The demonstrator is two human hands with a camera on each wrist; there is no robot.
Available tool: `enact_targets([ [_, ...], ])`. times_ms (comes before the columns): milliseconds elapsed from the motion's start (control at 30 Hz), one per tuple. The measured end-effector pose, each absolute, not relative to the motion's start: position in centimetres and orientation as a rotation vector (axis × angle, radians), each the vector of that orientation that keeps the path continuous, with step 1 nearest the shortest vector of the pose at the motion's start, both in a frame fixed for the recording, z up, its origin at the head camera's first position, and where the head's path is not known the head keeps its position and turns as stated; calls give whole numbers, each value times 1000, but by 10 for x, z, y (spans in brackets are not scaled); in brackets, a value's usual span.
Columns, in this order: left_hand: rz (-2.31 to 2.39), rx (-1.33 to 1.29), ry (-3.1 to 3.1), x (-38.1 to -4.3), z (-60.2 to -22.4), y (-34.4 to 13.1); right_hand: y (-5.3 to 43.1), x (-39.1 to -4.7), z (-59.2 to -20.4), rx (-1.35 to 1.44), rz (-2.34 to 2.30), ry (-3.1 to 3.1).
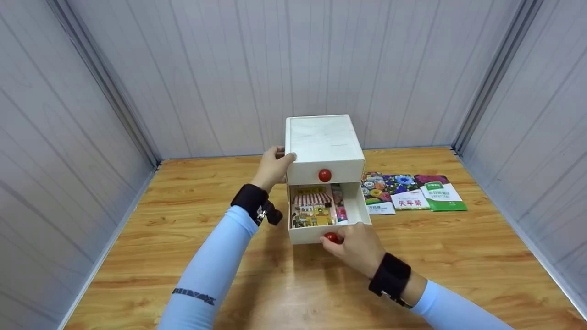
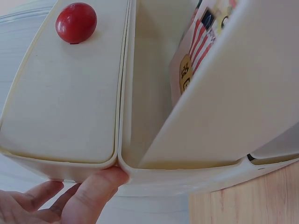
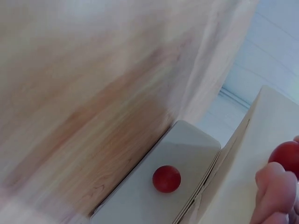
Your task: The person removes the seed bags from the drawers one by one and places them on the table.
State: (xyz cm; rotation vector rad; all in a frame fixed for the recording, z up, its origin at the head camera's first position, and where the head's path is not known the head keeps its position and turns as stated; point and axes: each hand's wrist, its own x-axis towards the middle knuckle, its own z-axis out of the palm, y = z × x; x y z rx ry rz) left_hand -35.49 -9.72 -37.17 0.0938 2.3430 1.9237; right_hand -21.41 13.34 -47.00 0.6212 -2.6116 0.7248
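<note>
A small white drawer cabinet (image 1: 323, 137) with red round knobs stands on the table. Its middle drawer (image 1: 305, 236) is pulled out. My right hand (image 1: 360, 247) pinches the red knob (image 1: 331, 237) of that drawer between thumb and fingers. My left hand (image 1: 273, 167) rests against the cabinet's left side; in the left wrist view the thumb (image 2: 96, 191) presses at the front edge beside the top drawer (image 2: 65, 98). Inside the pulled-out drawer lies a picture packet (image 1: 313, 208) with a striped awning, and a flowered packet (image 1: 340, 208) beside it.
Right of the cabinet, several flower seed packets (image 1: 410, 192) lie on the wooden table (image 1: 206, 201). A closed bottom drawer (image 3: 145, 196) sits below the open one. Light panel walls (image 1: 220, 78) stand at the back and both sides.
</note>
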Motion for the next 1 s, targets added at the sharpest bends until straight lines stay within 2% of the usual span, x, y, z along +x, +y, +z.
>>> enact_targets([
  [633, 1904, 124, 2406, -356, -374, -95, 134, -201, -461, 638, 658, -2747],
  [1000, 1912, 123, 2761, -343, -370, -95, 143, -204, -411, 650, 1009, -2655],
])
